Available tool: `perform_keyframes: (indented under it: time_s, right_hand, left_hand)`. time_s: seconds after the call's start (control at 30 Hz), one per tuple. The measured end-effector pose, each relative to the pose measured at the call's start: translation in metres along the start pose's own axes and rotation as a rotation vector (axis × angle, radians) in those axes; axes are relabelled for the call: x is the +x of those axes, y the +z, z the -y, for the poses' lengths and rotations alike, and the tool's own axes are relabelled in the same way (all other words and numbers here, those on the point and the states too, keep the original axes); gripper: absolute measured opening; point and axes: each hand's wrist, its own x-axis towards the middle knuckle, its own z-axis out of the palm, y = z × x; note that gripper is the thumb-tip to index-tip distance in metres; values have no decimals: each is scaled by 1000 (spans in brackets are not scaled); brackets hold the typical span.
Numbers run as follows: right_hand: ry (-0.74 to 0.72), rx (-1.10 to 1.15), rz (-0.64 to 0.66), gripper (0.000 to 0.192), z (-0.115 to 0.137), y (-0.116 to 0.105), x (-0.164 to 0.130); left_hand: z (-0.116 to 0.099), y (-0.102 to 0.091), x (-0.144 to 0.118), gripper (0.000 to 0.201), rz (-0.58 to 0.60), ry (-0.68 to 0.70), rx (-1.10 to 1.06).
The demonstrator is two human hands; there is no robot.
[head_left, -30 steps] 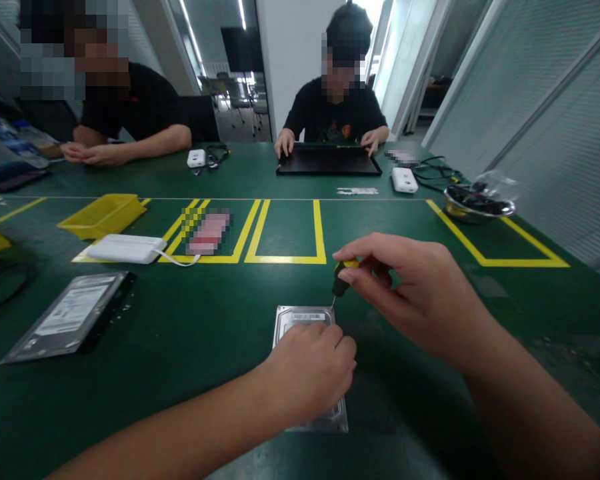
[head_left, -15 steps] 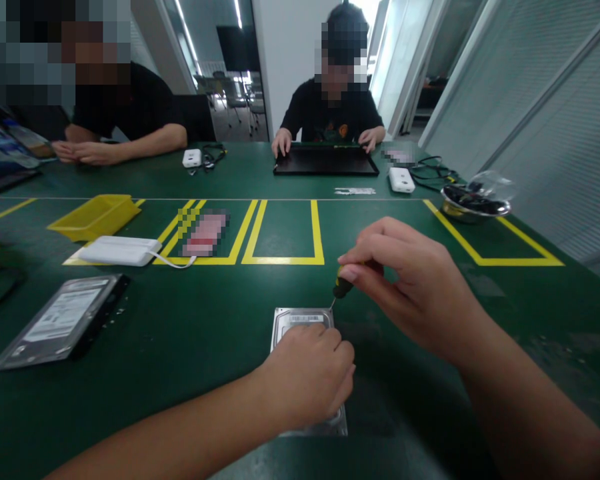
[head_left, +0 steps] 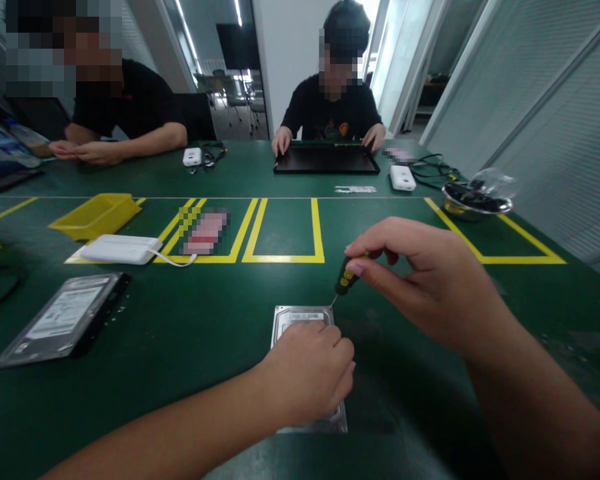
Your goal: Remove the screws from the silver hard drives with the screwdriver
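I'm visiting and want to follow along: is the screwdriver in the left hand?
No, the right hand pinches the screwdriver by its handle, while the left hand rests on a hard drive.

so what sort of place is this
Probably an electronics workroom: a screwdriver has its tip at the corner of a hard drive, on a big green table marked out in yellow tape.

Office, glass partitions [head_left: 510, 93], taped green table [head_left: 180, 320]
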Motion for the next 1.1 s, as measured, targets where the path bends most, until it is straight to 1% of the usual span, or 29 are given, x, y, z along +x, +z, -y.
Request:
perform_keyframes:
  time_s: [0.23,0.47,0.6,0.7,0.83,0.9,1.0,1.1]
  right_hand:
    - [26,36,41,14,3,0,-2]
    - [48,33,28,20,2,1,-4]
    - [56,45,41,12,3,1,-4]
    - [25,32,15,5,3,3,-3]
    - [-11,-43,-41,6,2,4,-1]
    - [-14,-59,-39,7,1,5,-1]
    - [-21,-57,-30,5,1,5,-1]
    - [-15,-40,-26,7,0,5,-2]
  left_hand:
    - [0,-1,0,19,0,-10,-10]
    - [-1,-2,0,20,2,-5,-9]
    - [0,-2,0,20,1,2,-2]
    - [0,-1,0,20,-5,2,-3]
    - [0,-1,0,20,0,-3,-7]
    - [0,-1,0,20,2,-3,-5]
    - [0,-2,0,21,5,-2,-11]
    - [0,-2,0,20,4,-3,-17]
